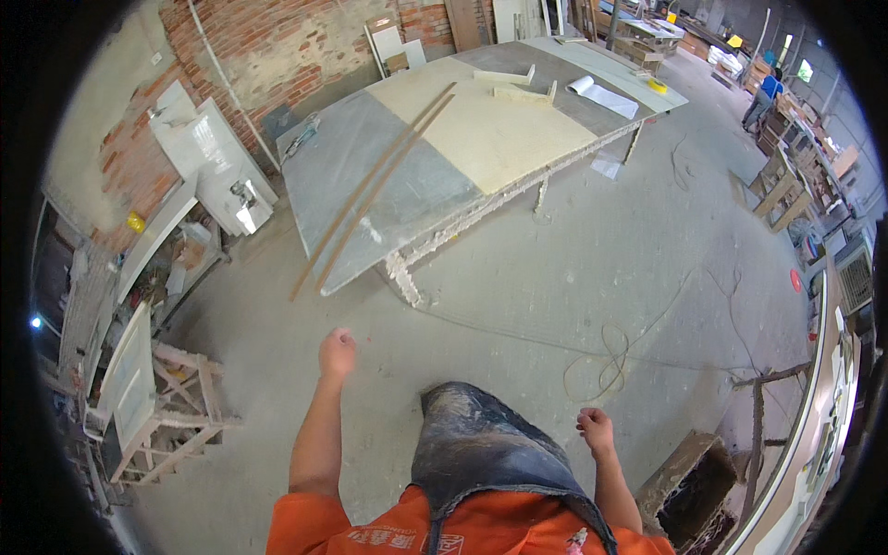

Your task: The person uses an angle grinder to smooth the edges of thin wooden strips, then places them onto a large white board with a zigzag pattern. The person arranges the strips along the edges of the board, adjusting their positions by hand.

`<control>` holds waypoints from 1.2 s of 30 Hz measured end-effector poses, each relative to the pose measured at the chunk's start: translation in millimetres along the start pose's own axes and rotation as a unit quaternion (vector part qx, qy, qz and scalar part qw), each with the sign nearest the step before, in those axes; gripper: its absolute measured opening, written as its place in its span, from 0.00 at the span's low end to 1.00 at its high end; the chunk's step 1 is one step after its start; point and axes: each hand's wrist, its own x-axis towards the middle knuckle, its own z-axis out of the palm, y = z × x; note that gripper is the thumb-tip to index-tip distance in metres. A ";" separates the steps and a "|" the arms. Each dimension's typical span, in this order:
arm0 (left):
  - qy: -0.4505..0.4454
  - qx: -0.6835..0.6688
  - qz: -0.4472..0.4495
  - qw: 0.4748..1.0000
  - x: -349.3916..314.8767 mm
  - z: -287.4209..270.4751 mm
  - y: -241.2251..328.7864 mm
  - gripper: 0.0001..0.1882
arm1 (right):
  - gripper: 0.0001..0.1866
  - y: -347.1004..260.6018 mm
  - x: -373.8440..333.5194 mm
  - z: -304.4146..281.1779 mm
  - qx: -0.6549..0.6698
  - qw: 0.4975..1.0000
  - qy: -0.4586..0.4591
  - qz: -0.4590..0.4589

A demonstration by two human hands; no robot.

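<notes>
My left hand (339, 353) hangs over the floor, its fingers curled closed with nothing visible in them. It is nearest to the close corner of a large worktable (407, 208). Two long thin brown strips (377, 185) lie side by side on that table, their near ends sticking out past its edge. On my right side, my right hand (595, 427) is loosely closed above the floor, and no held thing shows. It is near a looped cable (606, 365). A dark, dusty apron (481, 435) covers my front between the two arms.
Two pale angled pieces (504, 77), a paper roll (601, 95) and yellow tape (657, 86) rest on the worktable. A wooden stand (190, 398) is at left. A box-like bin (689, 486) and long panels (828, 407) are at right. A person (766, 92) stands far off.
</notes>
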 end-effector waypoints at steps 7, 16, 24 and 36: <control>0.001 0.095 0.068 0.993 269.4 28.2 15.4 0.18 | 0.15 -4.9 59.0 62.2 -0.069 0.986 0.133 0.072; -0.215 0.168 0.108 0.956 486.5 65.7 81.3 0.25 | 0.18 -95.1 -13.1 198.0 -0.203 0.953 0.175 0.144; -0.293 -0.285 -0.025 0.912 528.2 86.9 6.8 0.19 | 0.21 -139.6 11.9 233.3 -0.174 0.949 0.156 0.211; -0.275 -0.247 -0.148 0.917 463.4 -9.6 175.2 0.15 | 0.20 -98.3 26.7 237.8 -0.046 0.966 0.201 0.157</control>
